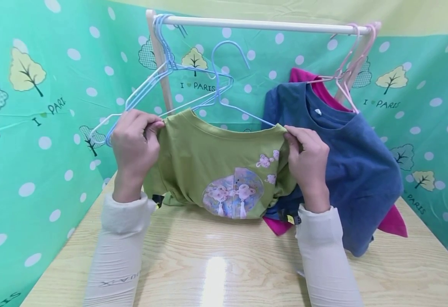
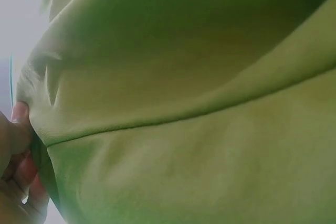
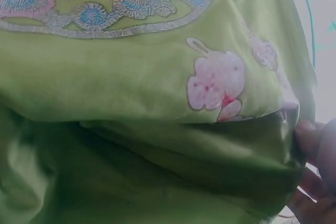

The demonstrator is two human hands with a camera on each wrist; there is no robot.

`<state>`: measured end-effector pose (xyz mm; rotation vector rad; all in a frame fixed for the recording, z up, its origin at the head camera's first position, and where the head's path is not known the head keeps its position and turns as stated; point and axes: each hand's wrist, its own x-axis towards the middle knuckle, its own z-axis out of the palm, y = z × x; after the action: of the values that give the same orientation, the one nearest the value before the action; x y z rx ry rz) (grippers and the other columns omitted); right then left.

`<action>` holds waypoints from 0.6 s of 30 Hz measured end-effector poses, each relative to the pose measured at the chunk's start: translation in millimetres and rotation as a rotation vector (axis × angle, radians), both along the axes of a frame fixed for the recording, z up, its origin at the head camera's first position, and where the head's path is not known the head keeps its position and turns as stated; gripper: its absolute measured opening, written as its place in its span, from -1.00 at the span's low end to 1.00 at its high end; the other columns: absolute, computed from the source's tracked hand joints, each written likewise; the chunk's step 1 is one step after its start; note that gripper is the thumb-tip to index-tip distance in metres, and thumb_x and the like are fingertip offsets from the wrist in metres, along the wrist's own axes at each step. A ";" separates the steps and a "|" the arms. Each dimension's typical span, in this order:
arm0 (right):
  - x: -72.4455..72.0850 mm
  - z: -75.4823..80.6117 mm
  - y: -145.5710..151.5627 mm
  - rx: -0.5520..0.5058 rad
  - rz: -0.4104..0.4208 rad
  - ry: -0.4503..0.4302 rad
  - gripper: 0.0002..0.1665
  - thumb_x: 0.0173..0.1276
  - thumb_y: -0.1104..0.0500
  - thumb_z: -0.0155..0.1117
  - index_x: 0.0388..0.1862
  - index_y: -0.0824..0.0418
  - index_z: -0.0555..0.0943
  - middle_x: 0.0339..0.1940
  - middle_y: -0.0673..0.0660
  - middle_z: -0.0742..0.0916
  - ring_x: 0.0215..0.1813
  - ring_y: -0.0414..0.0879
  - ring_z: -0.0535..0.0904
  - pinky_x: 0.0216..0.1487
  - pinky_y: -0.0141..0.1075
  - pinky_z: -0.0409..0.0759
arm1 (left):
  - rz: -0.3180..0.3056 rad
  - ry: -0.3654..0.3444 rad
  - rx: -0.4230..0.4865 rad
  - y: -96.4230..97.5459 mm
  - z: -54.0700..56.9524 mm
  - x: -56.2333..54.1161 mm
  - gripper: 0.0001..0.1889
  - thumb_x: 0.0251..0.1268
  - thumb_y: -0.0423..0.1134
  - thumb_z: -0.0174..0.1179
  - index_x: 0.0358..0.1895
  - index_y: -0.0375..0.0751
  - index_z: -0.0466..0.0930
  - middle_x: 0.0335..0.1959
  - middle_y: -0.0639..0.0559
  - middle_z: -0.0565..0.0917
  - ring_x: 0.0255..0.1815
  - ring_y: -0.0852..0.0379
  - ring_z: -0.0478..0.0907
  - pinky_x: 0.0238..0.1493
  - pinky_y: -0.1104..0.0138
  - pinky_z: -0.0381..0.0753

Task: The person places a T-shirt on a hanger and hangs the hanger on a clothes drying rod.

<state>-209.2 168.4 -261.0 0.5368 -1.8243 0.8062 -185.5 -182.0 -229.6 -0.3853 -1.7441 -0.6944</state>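
Note:
A green T-shirt (image 1: 185, 157) with a round print and pink flowers hangs between my two hands, above the table. In the head view, my left hand (image 1: 136, 140) pinches its left shoulder, and my right hand (image 1: 307, 155) pinches the right shoulder. A blue hanger (image 1: 219, 81) rises from the neckline, its hook free of the rail; its lower part is hidden by the shirt. In the left wrist view, fingertips (image 2: 20, 113) grip green cloth along a seam. The right wrist view has the thumb (image 3: 310, 135) against the shirt beside a pink flower.
A clothes rack with a white rail (image 1: 254, 24) stands behind. Several blue hangers (image 1: 162, 47) hang at its left end. On the right, a blue T-shirt (image 1: 347, 157) and a magenta garment (image 1: 393, 221) hang from pink hangers (image 1: 344, 79). Below lies the wooden table (image 1: 178, 264).

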 end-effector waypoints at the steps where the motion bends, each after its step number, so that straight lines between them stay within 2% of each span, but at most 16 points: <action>1: -0.2 -0.3 0.7 -0.001 -0.003 -0.002 -0.80 0.45 0.31 0.33 -0.04 0.36 0.78 -0.15 0.27 0.81 -0.12 0.17 0.72 0.00 0.06 0.68 | 0.002 -0.004 -0.002 0.2 -0.2 0.3 -0.75 0.39 -0.29 0.32 -0.41 -0.44 0.75 -0.44 -0.26 0.67 -0.37 -0.23 0.55 -0.22 0.08 0.49; 8: 1.9 -0.4 -0.8 0.010 0.001 -0.072 -0.74 0.46 0.38 0.27 0.07 0.39 0.73 -0.04 0.31 0.78 -0.09 0.17 0.68 0.00 0.04 0.68 | 0.016 -0.016 -0.069 1.3 -1.5 1.9 -0.74 0.40 -0.29 0.32 -0.41 -0.45 0.73 -0.45 -0.27 0.66 -0.37 -0.25 0.55 -0.26 0.02 0.55; 12: 4.9 0.7 -6.3 0.016 0.010 -0.074 -0.70 0.47 0.39 0.23 0.12 0.40 0.71 0.01 0.33 0.76 -0.02 0.19 0.67 0.08 0.04 0.66 | 0.027 -0.012 -0.114 5.8 -2.8 2.2 -0.73 0.40 -0.27 0.32 -0.41 -0.44 0.72 -0.45 -0.25 0.65 -0.37 -0.25 0.54 -0.29 -0.02 0.58; 15: 7.3 1.1 -12.6 0.036 0.014 -0.061 -0.69 0.50 0.33 0.25 0.15 0.39 0.69 0.03 0.33 0.76 0.06 0.19 0.68 0.17 0.03 0.63 | 0.041 -0.013 -0.158 9.8 -3.4 2.3 -0.74 0.39 -0.28 0.33 -0.41 -0.44 0.72 -0.46 -0.24 0.65 -0.37 -0.25 0.54 -0.31 -0.02 0.60; 18: 8.7 -0.3 -20.1 0.058 0.024 -0.059 -0.66 0.51 0.27 0.27 0.18 0.38 0.68 0.04 0.32 0.76 0.06 0.17 0.68 0.15 0.00 0.65 | 0.055 -0.009 -0.217 13.6 -3.2 3.1 -0.75 0.35 -0.28 0.36 -0.40 -0.44 0.72 -0.46 -0.23 0.65 -0.39 -0.24 0.55 -0.33 -0.01 0.61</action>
<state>-200.5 148.3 -261.3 0.5782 -1.9033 0.7948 -182.4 -168.4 -232.8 -0.4814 -1.8375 -0.4691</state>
